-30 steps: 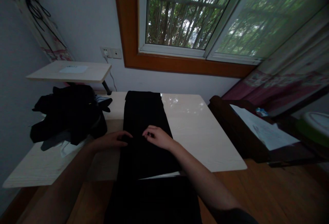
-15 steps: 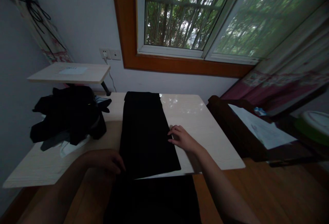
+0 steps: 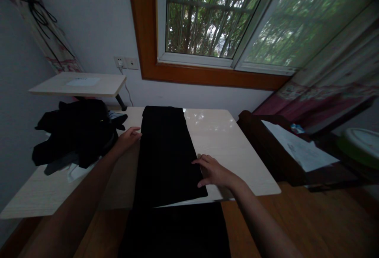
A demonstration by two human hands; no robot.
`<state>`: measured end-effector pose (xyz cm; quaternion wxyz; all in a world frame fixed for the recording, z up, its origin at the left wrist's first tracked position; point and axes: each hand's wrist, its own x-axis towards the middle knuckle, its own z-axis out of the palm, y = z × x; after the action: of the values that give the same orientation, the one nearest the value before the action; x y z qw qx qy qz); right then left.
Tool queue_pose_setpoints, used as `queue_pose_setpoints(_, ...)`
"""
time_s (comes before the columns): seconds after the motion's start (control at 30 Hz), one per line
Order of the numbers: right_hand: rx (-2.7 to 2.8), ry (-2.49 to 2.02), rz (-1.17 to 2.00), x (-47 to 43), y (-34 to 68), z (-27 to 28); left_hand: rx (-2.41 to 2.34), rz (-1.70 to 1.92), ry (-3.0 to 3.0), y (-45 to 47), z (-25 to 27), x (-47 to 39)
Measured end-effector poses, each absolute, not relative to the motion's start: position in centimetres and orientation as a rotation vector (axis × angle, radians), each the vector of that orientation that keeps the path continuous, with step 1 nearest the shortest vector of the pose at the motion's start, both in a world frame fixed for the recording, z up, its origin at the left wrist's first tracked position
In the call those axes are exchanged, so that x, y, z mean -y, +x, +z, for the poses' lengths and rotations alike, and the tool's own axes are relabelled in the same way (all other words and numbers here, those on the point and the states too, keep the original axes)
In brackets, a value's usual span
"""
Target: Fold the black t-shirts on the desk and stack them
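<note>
A folded black garment (image 3: 166,155) lies flat as a long rectangle on the pale wooden table (image 3: 227,139), its narrow ends facing the wall and me. Its exact kind cannot be made out. At its upper left edge is my left hand (image 3: 129,139), fingers stretched and touching or nearly touching the cloth. My right hand (image 3: 211,173) rests at the lower right edge, fingers and thumb apart, tips on the fabric. Neither hand grips anything that I can see. Near the front left corner the dark cloth merges with the black clothing on my lap.
A heap of black, grey and white clothes (image 3: 74,135) sits on the table's left, below a small raised shelf (image 3: 109,86) with a paper. Beyond the table are a wall and window (image 3: 204,21). At right, a dark brown piece of furniture (image 3: 266,155) bears a paper sheet (image 3: 299,147).
My left hand has moved from the garment's near left corner up along its left edge. My right hand has slid slightly nearer along the right edge, its thumb spreading wider.
</note>
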<state>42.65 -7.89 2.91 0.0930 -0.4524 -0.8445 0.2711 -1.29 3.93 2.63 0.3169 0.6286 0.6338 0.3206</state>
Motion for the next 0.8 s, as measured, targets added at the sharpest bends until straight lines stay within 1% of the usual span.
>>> queue_pose_setpoints(0.17, 2.534, -1.354, 0.822, 7.9, 43.0, 2.7, -1.807, 0.899, 1.667, 0.6, 1.3, -8.4)
queue_pose_setpoints(0.3, 2.561, -1.349, 0.822, 7.7, 43.1, 2.5, -1.947, 0.862, 1.683, 1.3, 0.5, -10.5)
queue_pose_setpoints(0.43, 2.576, -1.362, 0.831, 7.6, 43.0, 2.8, -2.049, 0.868, 1.719, 0.9, -0.2, -10.8)
queue_pose_setpoints(0.57, 2.574, -1.367, 0.845, 7.6, 42.7, 3.1, -2.091, 0.774, 1.911, 0.7, -0.5, -10.2)
queue_pose_setpoints(0.8, 2.582, -1.372, 0.912, 7.1, 42.2, 4.5, -2.134, 0.701, 2.13, 2.4, 0.5, -9.3)
